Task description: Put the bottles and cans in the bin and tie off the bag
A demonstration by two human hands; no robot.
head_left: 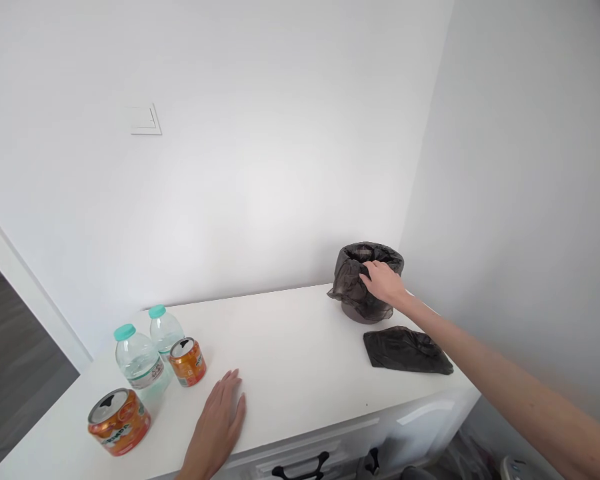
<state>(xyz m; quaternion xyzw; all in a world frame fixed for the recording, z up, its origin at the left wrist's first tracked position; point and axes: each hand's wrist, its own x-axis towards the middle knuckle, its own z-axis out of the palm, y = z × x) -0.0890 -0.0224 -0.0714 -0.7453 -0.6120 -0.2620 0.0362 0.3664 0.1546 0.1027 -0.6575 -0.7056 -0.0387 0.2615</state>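
Observation:
My left hand (217, 424) lies flat on the white cabinet top with its fingers stretched out, holding nothing. Just beyond its fingertips stands an orange soda can (188, 362), opened at the top. At the back right is a small trash bin (363, 313) lined with a black trash bag (351, 285) that hangs over its rim. My right hand (384, 283) is at the near side of that rim, fingers bent over the edge and gripping the bag; its fingertips are partly hidden. Below it lies a folded black plastic bag (407, 350).
Two clear bottles with teal caps (139, 360) stand at the left, with another orange can (119, 421) in front of them. A wall with a light switch (144, 120) rises behind the cabinet (280, 333). Black drawer handles (301, 468) stick out at the front.

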